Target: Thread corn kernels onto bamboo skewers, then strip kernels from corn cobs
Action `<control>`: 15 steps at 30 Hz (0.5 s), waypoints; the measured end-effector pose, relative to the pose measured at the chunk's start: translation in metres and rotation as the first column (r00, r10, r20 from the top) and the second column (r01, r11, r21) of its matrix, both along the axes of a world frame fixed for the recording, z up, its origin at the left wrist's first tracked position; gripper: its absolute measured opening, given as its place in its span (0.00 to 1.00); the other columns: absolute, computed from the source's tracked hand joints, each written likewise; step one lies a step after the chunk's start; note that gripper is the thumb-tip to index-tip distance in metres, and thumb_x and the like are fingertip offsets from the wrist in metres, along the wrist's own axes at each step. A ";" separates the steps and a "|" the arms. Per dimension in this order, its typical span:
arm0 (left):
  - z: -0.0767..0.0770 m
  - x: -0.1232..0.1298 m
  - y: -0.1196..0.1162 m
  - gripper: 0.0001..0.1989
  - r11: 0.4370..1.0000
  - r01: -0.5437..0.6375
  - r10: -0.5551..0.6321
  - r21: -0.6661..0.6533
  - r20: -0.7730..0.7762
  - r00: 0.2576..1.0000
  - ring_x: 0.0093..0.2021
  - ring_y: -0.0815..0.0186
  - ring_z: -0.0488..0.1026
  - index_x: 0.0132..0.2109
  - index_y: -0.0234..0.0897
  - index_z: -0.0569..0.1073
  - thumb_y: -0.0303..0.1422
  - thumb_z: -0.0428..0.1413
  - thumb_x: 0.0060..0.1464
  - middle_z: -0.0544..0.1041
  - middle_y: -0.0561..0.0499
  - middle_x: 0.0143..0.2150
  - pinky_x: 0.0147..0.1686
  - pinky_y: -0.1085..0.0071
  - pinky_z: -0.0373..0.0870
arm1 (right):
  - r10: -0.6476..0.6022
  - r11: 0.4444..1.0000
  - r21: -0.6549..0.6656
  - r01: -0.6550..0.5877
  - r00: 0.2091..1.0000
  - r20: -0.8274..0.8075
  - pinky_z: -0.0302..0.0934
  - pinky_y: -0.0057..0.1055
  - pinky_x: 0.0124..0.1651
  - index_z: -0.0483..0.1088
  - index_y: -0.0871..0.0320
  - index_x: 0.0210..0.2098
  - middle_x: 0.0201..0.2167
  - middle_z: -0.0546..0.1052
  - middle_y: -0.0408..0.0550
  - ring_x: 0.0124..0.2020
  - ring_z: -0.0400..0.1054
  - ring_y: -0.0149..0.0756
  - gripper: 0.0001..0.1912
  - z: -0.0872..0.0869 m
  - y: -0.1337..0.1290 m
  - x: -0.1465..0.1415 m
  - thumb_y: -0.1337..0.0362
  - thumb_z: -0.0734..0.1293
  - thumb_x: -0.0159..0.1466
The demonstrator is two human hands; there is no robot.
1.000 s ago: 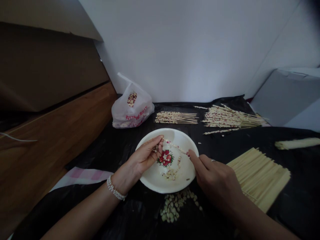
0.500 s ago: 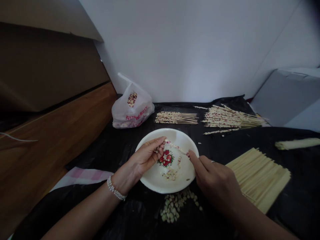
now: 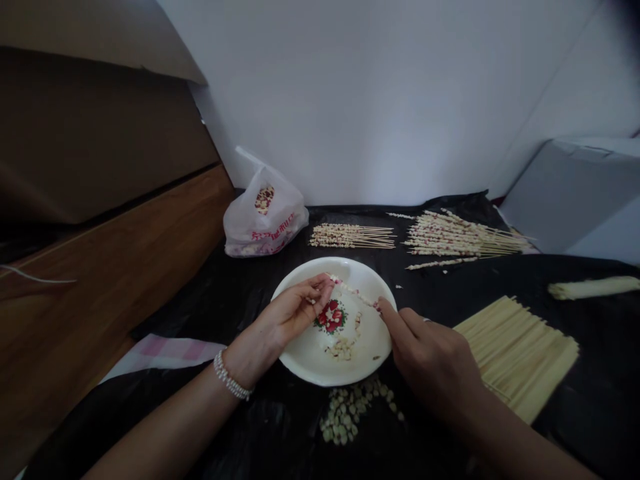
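A stick threaded with small cream and pink pieces (image 3: 356,293) slants above the white bowl (image 3: 295,363). My left hand (image 3: 297,310), a beaded bracelet at its wrist, pinches the far left end of it. My right hand (image 3: 430,350) is closed round the near right end. Inside the bowl, below the stick, are loose cream pieces (image 3: 341,349) and a printed red flower pattern. More pale pieces (image 3: 345,413) lie on the black sheet in front of the bowl.
Behind the bowl stand a white plastic bag (image 3: 267,220), a small row of threaded sticks (image 3: 350,235) and a larger pile (image 3: 450,237). Bare sticks (image 3: 520,353) lie at the right, with a wrapped bundle (image 3: 595,287) beyond. A cardboard box (image 3: 100,133) is at the left.
My left hand's fingers have shifted slightly at the stick's end, and the loose pieces seen under them before no longer show. My right hand has hardly moved.
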State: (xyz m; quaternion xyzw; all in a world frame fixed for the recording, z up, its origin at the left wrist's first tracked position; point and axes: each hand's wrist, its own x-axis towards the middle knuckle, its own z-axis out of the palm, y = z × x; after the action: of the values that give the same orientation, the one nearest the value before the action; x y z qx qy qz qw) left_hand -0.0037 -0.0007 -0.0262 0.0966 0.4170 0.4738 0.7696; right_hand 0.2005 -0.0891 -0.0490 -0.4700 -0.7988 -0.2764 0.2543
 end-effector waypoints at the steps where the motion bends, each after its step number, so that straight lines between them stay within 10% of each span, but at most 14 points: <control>1: -0.001 0.000 0.000 0.21 1.000 0.000 0.001 0.010 -0.001 1.000 0.40 0.67 0.78 0.46 0.27 0.74 0.09 0.46 0.51 0.78 0.43 0.38 0.43 0.75 0.76 | 0.005 1.000 0.003 -0.005 1.000 -0.007 0.48 0.32 0.25 0.73 0.70 0.50 0.24 0.70 0.45 0.20 0.58 0.31 0.17 0.000 0.000 0.000 0.74 0.58 0.66; 15: -0.003 -0.003 0.002 0.09 0.997 0.001 0.005 0.083 -0.077 0.997 0.31 0.72 0.77 0.41 0.29 0.77 0.18 0.54 0.56 0.79 0.46 0.33 0.31 0.80 0.76 | 0.018 1.000 -0.002 -0.018 1.000 -0.006 0.48 0.32 0.25 0.73 0.70 0.49 0.24 0.71 0.45 0.20 0.58 0.30 0.18 0.002 -0.001 -0.001 0.76 0.57 0.66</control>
State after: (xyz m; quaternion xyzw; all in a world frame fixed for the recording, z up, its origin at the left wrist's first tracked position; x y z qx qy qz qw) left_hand -0.0071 0.0011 -0.0295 0.1462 0.4265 0.4873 0.7478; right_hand 0.1997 -0.0903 -0.0474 -0.4639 -0.8024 -0.2721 0.2585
